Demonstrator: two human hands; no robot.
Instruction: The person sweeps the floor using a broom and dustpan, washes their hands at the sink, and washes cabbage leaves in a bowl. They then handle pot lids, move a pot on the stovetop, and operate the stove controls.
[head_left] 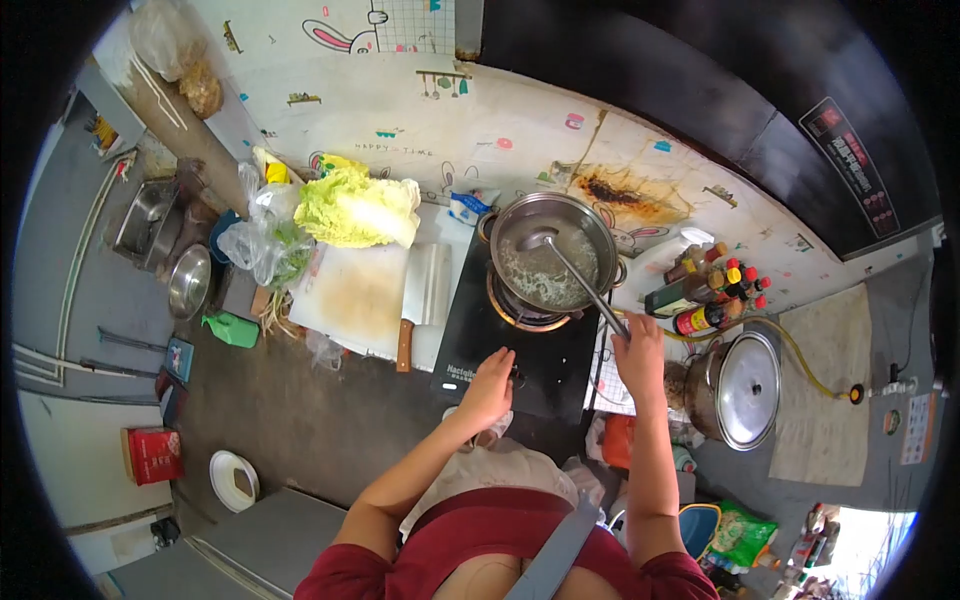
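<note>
From my remote view, the person wears a dark red short-sleeved top (500,545), its sleeves ending near the shoulders so both forearms are bare. A pale, whitish apron or cloth (490,480) lies over the front of the body at the waist. A grey strap (555,555) runs diagonally across the chest. The left hand (487,392) and right hand (638,358) are bare, with no gloves that I can see; the fingers (500,358) carry no visible rings.
</note>
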